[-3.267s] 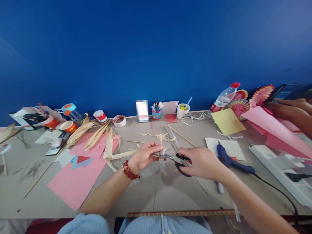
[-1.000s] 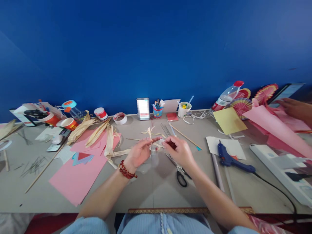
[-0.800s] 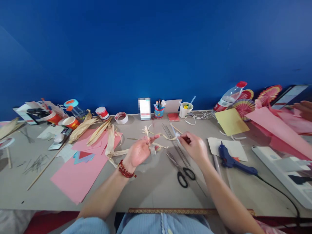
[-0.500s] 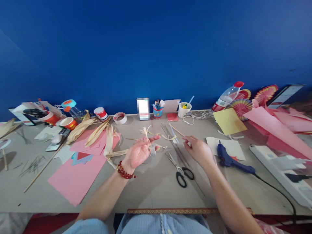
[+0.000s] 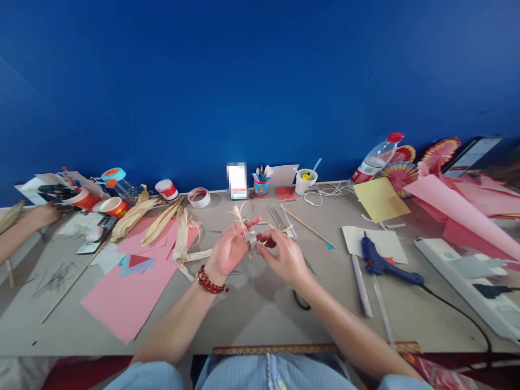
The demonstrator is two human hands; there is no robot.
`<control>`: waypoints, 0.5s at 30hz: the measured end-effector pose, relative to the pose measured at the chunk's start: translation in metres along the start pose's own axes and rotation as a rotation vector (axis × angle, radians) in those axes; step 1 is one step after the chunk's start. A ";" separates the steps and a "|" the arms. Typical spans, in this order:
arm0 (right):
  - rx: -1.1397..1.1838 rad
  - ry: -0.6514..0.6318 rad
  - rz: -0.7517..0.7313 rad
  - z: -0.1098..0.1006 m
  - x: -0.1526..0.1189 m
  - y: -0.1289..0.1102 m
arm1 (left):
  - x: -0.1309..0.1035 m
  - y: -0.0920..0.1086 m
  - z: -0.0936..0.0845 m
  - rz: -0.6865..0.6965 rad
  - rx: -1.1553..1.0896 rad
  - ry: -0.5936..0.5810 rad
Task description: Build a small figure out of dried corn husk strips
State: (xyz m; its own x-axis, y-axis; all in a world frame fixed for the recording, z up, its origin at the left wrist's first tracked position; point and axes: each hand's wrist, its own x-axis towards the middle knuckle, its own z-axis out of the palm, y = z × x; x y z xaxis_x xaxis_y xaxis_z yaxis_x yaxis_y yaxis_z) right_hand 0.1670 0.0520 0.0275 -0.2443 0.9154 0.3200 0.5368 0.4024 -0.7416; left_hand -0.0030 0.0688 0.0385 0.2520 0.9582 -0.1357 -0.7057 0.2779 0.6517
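Note:
My left hand (image 5: 229, 249), with a red bead bracelet at the wrist, is closed around a pale strip of corn husk (image 5: 238, 213) whose frayed end sticks up above the fingers. A small clear, ringed piece (image 5: 252, 238) shows between my two hands. Against it my right hand (image 5: 282, 254) is closed in a pinch; what its fingertips hold is too small to make out. Beneath the right forearm, scissors are mostly hidden, with one black handle loop (image 5: 300, 301) showing. A thin wooden stick (image 5: 311, 226) lies beyond the right hand, beside thin wires (image 5: 276, 216).
Corn husks (image 5: 134, 215) and pink paper (image 5: 130, 303) lie on the left. On the right are a blue glue gun (image 5: 385, 265), a power strip (image 5: 467, 292) and a bottle (image 5: 377, 157). Another person's hand (image 5: 46, 214) reaches in at far left.
My right hand has let go of the wooden stick, now lying on the table, and moved left to meet my left hand. Another person's arm has entered at far left.

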 end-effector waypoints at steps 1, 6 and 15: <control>0.027 0.005 0.032 0.003 0.001 0.001 | 0.001 0.000 0.000 0.012 -0.001 -0.004; 0.181 0.037 0.032 0.012 0.001 0.010 | 0.001 -0.003 0.002 0.065 0.019 -0.049; 0.166 0.148 -0.144 0.012 -0.006 0.020 | -0.014 0.004 0.010 0.087 0.163 -0.167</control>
State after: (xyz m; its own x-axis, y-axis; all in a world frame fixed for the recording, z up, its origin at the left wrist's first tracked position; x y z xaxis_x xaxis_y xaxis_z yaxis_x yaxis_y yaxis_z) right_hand 0.1694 0.0546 0.0040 -0.1806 0.8453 0.5028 0.3623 0.5324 -0.7650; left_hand -0.0031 0.0560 0.0507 0.3102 0.9497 0.0422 -0.6168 0.1673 0.7691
